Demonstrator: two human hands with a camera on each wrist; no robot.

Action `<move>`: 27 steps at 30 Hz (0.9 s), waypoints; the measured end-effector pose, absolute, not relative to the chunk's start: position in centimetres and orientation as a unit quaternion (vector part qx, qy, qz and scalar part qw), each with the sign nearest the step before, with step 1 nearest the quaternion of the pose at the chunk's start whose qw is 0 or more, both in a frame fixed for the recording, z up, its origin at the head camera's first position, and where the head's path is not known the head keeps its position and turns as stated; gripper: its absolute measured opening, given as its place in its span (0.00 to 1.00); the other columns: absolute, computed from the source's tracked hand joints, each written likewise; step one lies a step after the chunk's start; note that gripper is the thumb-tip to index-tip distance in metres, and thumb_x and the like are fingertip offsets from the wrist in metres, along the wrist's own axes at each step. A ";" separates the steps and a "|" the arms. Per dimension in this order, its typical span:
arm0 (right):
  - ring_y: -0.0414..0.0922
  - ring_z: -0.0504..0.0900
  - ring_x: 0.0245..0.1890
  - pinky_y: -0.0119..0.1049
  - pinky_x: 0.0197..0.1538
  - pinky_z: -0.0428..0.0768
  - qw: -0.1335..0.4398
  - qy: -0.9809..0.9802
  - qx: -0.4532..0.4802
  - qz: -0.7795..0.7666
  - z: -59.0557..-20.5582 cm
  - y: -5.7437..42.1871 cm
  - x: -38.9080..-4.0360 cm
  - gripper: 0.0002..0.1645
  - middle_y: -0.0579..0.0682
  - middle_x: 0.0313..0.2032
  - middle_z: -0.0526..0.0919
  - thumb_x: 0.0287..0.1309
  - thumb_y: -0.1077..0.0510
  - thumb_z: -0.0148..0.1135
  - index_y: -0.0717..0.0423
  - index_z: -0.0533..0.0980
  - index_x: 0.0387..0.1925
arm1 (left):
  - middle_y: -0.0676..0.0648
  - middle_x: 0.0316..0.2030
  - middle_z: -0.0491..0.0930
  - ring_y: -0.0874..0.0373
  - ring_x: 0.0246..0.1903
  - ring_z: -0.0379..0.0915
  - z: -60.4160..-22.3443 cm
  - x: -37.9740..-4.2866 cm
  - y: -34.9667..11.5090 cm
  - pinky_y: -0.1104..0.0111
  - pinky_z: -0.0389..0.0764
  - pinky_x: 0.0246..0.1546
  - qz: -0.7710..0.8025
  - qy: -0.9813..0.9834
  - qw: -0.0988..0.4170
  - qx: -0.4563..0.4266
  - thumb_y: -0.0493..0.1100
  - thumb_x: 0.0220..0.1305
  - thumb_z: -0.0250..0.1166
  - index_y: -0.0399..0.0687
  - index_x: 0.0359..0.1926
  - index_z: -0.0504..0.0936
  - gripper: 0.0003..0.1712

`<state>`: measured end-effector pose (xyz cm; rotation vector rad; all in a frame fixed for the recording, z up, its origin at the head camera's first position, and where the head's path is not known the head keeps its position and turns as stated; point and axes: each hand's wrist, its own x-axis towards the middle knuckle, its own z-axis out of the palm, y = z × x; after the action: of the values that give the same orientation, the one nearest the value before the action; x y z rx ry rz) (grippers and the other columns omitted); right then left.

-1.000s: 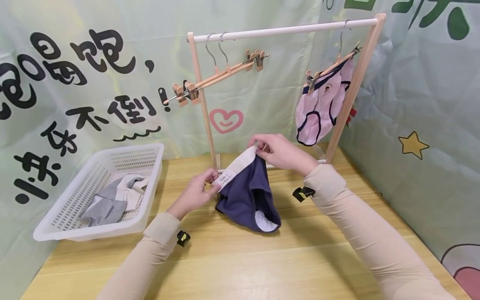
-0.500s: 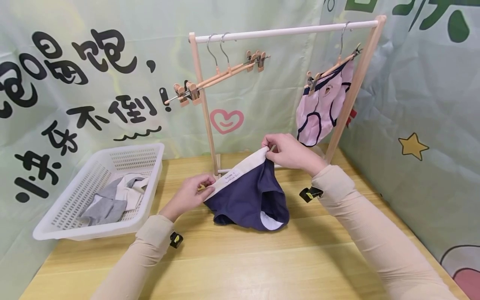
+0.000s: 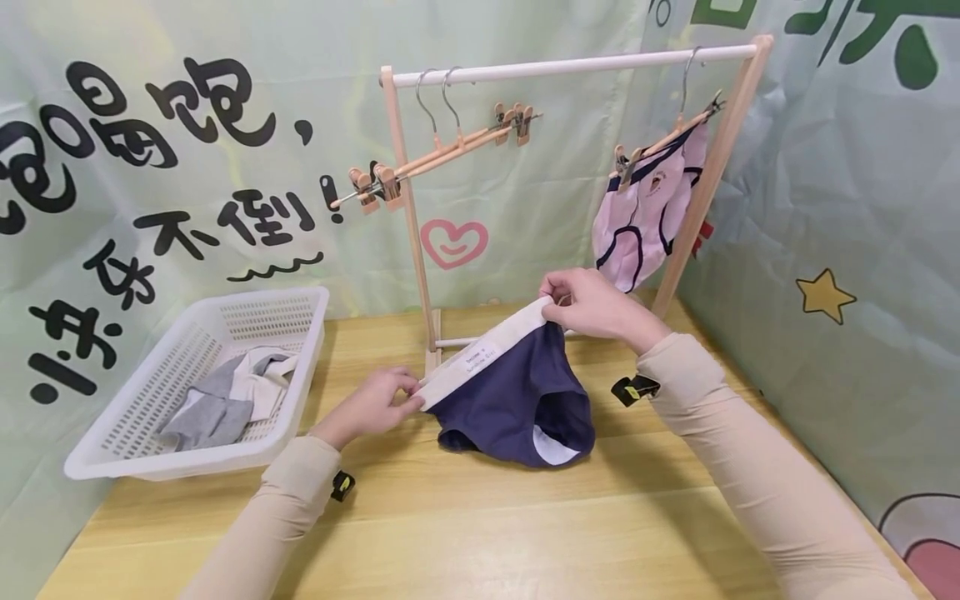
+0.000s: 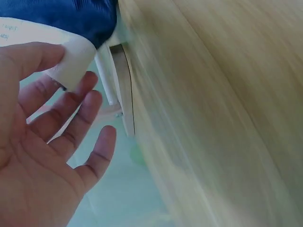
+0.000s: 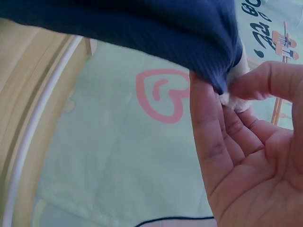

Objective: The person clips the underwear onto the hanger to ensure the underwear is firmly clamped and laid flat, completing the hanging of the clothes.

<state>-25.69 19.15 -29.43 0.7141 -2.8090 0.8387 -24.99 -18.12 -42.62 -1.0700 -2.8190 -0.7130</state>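
Observation:
Navy underpants (image 3: 502, 408) with a wide white waistband hang between the two hands, leg openings downward, low over the wooden table. The left hand (image 3: 373, 407) pinches the left end of the waistband between thumb and fingers; in the left wrist view its other fingers spread loosely below the white band (image 4: 75, 59). At the upper right end, the right hand (image 3: 592, 304) pinches the opposite corner. The right wrist view shows thumb and fingertips on that corner, with the navy cloth (image 5: 189, 35) stretching away leftward. The waistband is drawn out in a slanting line, small lettering near its middle.
Behind stands a rack (image 3: 577, 65) with a white rail. Two bare clip hangers (image 3: 450, 154) hang at its left. Pink underpants (image 3: 637, 225) are clipped to a hanger at the right. A white basket (image 3: 97, 462) at the left holds grey and white cloths (image 3: 217, 408).
The hands have moved apart, the left one leftward and down, the right one rightward. The waistband between them has stretched straighter, and the navy underpants have shifted right.

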 end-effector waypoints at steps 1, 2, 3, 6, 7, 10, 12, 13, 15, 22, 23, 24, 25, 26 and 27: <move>0.41 0.79 0.27 0.35 0.38 0.73 0.058 -0.929 0.236 0.280 -29.4 19.3 -25.6 0.03 0.42 0.24 0.84 0.60 0.58 0.60 0.52 0.78 0.34 | 0.49 0.41 0.88 0.53 0.42 0.83 -42.4 -24.9 -18.4 0.53 0.83 0.50 -0.233 -0.910 0.018 -0.341 0.42 0.73 0.68 0.50 0.33 0.87 0.08; 0.41 0.80 0.26 0.35 0.38 0.75 0.052 -0.929 0.234 0.282 -29.4 19.4 -25.5 0.03 0.42 0.23 0.84 0.60 0.57 0.60 0.51 0.78 0.35 | 0.49 0.39 0.89 0.54 0.41 0.83 -42.3 -24.9 -18.7 0.52 0.84 0.49 -0.238 -0.911 0.016 -0.337 0.41 0.73 0.68 0.49 0.34 0.87 0.08; 0.42 0.82 0.25 0.35 0.39 0.76 0.048 -0.929 0.234 0.284 -29.4 19.5 -25.5 0.03 0.41 0.23 0.84 0.61 0.56 0.62 0.51 0.78 0.34 | 0.49 0.37 0.89 0.56 0.39 0.83 -42.0 -24.8 -19.0 0.53 0.85 0.47 -0.246 -0.912 0.013 -0.328 0.41 0.73 0.68 0.48 0.34 0.88 0.07; 0.42 0.81 0.23 0.35 0.39 0.76 0.046 -0.931 0.234 0.275 -29.5 19.8 -25.4 0.12 0.40 0.20 0.81 0.64 0.49 0.69 0.51 0.77 0.32 | 0.49 0.33 0.89 0.60 0.34 0.83 -41.0 -24.7 -19.8 0.60 0.86 0.42 -0.275 -0.911 0.021 -0.305 0.41 0.74 0.68 0.46 0.33 0.87 0.09; 0.41 0.80 0.22 0.35 0.38 0.75 0.049 -0.932 0.234 0.274 -29.6 19.9 -25.4 0.15 0.40 0.19 0.79 0.64 0.47 0.71 0.51 0.76 0.32 | 0.48 0.32 0.89 0.61 0.33 0.83 -40.6 -24.7 -20.1 0.63 0.86 0.40 -0.286 -0.910 0.028 -0.297 0.41 0.74 0.69 0.46 0.33 0.87 0.09; 0.40 0.73 0.22 0.36 0.36 0.71 0.072 -0.932 0.239 0.263 -29.8 20.2 -25.5 0.20 0.39 0.18 0.73 0.63 0.45 0.76 0.51 0.75 0.30 | 0.47 0.31 0.90 0.62 0.32 0.86 -39.4 -24.8 -20.7 0.69 0.85 0.37 -0.304 -0.908 0.065 -0.279 0.42 0.72 0.72 0.45 0.33 0.88 0.08; 0.39 0.73 0.23 0.35 0.36 0.71 0.082 -0.927 0.246 0.270 -29.9 20.4 -25.5 0.18 0.39 0.18 0.74 0.64 0.49 0.76 0.52 0.75 0.31 | 0.48 0.31 0.91 0.61 0.31 0.87 -38.7 -24.8 -21.0 0.70 0.85 0.36 -0.314 -0.907 0.087 -0.267 0.42 0.70 0.74 0.46 0.34 0.88 0.07; 0.39 0.73 0.23 0.35 0.36 0.71 0.083 -0.924 0.250 0.277 -29.9 20.5 -25.5 0.16 0.40 0.19 0.75 0.65 0.51 0.76 0.52 0.76 0.32 | 0.49 0.31 0.91 0.60 0.31 0.87 -38.3 -24.8 -21.1 0.70 0.84 0.36 -0.314 -0.908 0.098 -0.261 0.42 0.69 0.75 0.46 0.34 0.89 0.06; 0.39 0.75 0.24 0.35 0.37 0.71 0.085 -0.918 0.255 0.291 -29.8 20.6 -25.4 0.15 0.42 0.21 0.79 0.67 0.54 0.75 0.53 0.75 0.33 | 0.50 0.31 0.91 0.58 0.32 0.89 -37.5 -24.7 -21.4 0.68 0.84 0.37 -0.316 -0.908 0.115 -0.251 0.42 0.68 0.76 0.47 0.35 0.88 0.06; 0.41 0.78 0.29 0.34 0.38 0.72 0.131 -0.911 0.251 0.299 -28.8 20.7 -24.7 0.14 0.46 0.26 0.83 0.71 0.54 0.71 0.55 0.74 0.35 | 0.47 0.33 0.92 0.55 0.36 0.92 -34.5 -23.7 -21.5 0.66 0.83 0.38 -0.341 -0.889 0.161 -0.258 0.39 0.66 0.78 0.47 0.35 0.85 0.08; 0.41 0.78 0.29 0.34 0.38 0.72 0.140 -0.910 0.248 0.300 -28.6 20.7 -24.5 0.14 0.46 0.27 0.84 0.72 0.54 0.71 0.55 0.74 0.36 | 0.47 0.32 0.91 0.58 0.35 0.91 -34.0 -23.5 -21.4 0.68 0.82 0.37 -0.346 -0.886 0.167 -0.261 0.38 0.65 0.78 0.47 0.35 0.84 0.08; 0.41 0.79 0.29 0.34 0.37 0.72 0.148 -0.909 0.245 0.304 -28.4 20.7 -24.4 0.14 0.47 0.28 0.84 0.72 0.54 0.70 0.55 0.73 0.36 | 0.47 0.31 0.91 0.61 0.33 0.89 -33.6 -23.3 -21.3 0.71 0.80 0.36 -0.351 -0.881 0.174 -0.265 0.37 0.65 0.78 0.46 0.35 0.83 0.09; 0.41 0.79 0.29 0.33 0.37 0.71 0.155 -0.907 0.244 0.308 -28.1 20.7 -24.2 0.14 0.47 0.28 0.85 0.72 0.54 0.70 0.55 0.73 0.37 | 0.47 0.30 0.90 0.63 0.32 0.87 -33.2 -23.1 -21.2 0.73 0.78 0.34 -0.355 -0.877 0.180 -0.269 0.37 0.64 0.78 0.45 0.36 0.83 0.09; 0.41 0.78 0.29 0.33 0.36 0.71 0.160 -0.905 0.242 0.311 -27.9 20.7 -24.1 0.13 0.48 0.28 0.84 0.73 0.55 0.69 0.55 0.73 0.38 | 0.47 0.29 0.89 0.66 0.30 0.85 -32.8 -23.0 -21.1 0.75 0.76 0.33 -0.359 -0.873 0.187 -0.272 0.36 0.63 0.78 0.45 0.36 0.83 0.10; 0.41 0.78 0.28 0.33 0.35 0.71 0.164 -0.903 0.240 0.316 -27.7 20.7 -23.9 0.13 0.49 0.28 0.85 0.73 0.55 0.69 0.56 0.73 0.38 | 0.47 0.28 0.87 0.68 0.28 0.83 -32.4 -22.9 -21.0 0.76 0.75 0.32 -0.364 -0.869 0.193 -0.275 0.35 0.63 0.79 0.44 0.36 0.82 0.11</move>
<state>-23.90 20.70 -27.69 0.6853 -2.5736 0.9019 -22.85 -21.03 -32.45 -0.7717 -2.4385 -1.0205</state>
